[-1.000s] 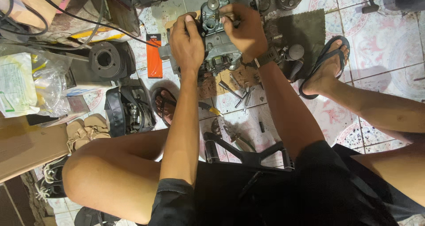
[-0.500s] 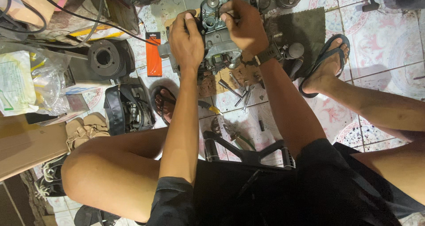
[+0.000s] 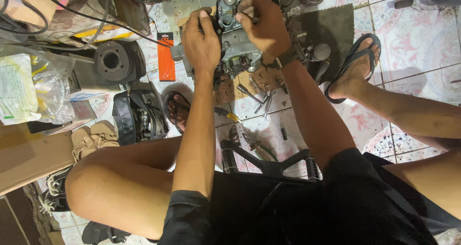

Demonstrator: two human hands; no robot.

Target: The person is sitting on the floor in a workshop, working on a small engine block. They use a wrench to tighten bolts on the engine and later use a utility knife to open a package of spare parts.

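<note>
Engine [image 3: 237, 48], a grey metal block, stands on the tiled floor [image 3: 413, 38] between the seated person's feet, seen from above. The left hand [image 3: 201, 41] is closed around the engine's left side. The right hand [image 3: 261, 26] has its grip pinched on a small part at the engine's top; what part, I cannot tell. A black cylinder [image 3: 113, 60] lies to the left, an orange card [image 3: 166, 55] beside it. Loose tools [image 3: 257, 94] lie just below the engine. Both feet wear sandals [image 3: 353, 65].

A black finned cylinder [image 3: 113, 61], orange card [image 3: 166, 56] and plastic bag [image 3: 29, 89] lie left.
</note>
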